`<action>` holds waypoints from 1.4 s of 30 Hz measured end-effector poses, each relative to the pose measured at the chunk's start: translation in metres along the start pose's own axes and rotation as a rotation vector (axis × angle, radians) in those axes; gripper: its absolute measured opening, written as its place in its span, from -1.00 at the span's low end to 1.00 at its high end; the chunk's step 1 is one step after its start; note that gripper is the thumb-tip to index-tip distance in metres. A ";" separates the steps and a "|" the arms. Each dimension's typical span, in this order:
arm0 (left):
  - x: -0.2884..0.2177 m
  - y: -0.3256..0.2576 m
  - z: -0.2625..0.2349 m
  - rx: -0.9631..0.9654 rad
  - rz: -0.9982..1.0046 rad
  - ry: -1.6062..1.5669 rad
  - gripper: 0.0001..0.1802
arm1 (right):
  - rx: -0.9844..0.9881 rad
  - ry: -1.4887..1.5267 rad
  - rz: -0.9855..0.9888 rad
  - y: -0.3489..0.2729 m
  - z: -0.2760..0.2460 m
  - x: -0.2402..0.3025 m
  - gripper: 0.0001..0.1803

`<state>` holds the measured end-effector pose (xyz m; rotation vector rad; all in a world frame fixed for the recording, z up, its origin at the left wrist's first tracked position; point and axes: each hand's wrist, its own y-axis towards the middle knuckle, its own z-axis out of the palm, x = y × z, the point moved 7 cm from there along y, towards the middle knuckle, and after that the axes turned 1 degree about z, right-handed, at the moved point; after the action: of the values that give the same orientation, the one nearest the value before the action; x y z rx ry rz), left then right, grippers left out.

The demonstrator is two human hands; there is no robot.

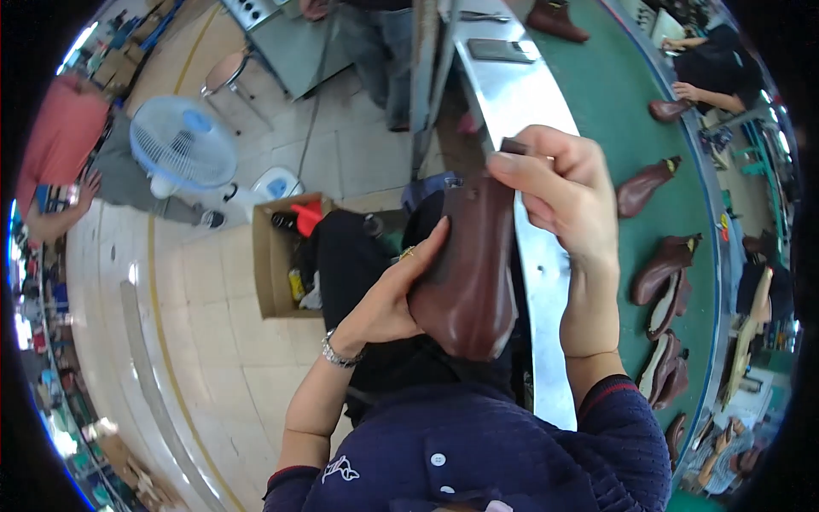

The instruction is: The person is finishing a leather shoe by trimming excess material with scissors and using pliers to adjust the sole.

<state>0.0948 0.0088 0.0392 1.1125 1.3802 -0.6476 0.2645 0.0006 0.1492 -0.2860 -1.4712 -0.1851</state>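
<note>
Leather shoe upper (467,282), glossy brown, smooth and rounded, is over the lap by the left edge of the metal-edged green worktop (589,85); already shaped, seemingly unfinished at its far end, where the right hand (567,188) pinches a flat dark strip (514,147) with its fingers; the left hand (388,303) grips its side, some fingers hidden

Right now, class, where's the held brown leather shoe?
In the head view, the shoe is just right of centre, in the left hand, beside the long silver metal ledge.
</note>
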 end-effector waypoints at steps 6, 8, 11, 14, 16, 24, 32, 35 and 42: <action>0.054 -0.057 -0.012 -0.207 -0.218 -0.236 0.26 | 0.201 -0.002 0.180 0.028 0.054 -0.076 -0.79; 0.065 -0.071 -0.013 -0.215 -0.259 -0.285 0.25 | 0.239 -0.005 0.213 0.027 0.062 -0.085 -0.80; 0.070 -0.078 -0.012 -0.210 -0.245 -0.309 0.24 | 0.273 -0.024 0.258 0.025 0.071 -0.090 -0.79; 0.076 -0.081 -0.012 -0.203 -0.246 -0.326 0.26 | 0.265 -0.061 0.266 0.026 0.070 -0.093 -0.78; 0.082 -0.085 -0.009 -0.211 -0.268 -0.349 0.29 | 0.350 -0.189 0.240 0.025 0.067 -0.098 -0.70; 0.066 -0.091 -0.009 -0.152 -0.261 -0.418 0.33 | 0.481 -0.006 0.282 -0.022 0.063 -0.150 0.09; 0.063 -0.058 -0.017 -0.544 -0.489 -0.714 -0.08 | 0.529 -0.027 0.371 -0.020 0.078 -0.156 0.14; 0.059 -0.058 -0.016 -0.605 -0.493 -0.716 -0.22 | 0.542 0.003 0.487 -0.021 0.077 -0.161 0.09; 0.073 -0.068 -0.021 -0.662 -0.466 -0.704 -0.29 | 0.669 -0.024 0.446 -0.007 0.095 -0.157 0.08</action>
<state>0.0355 0.0188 -0.0428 0.0016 1.0878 -0.7367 0.1570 0.0149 0.0008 -0.0628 -1.3736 0.6615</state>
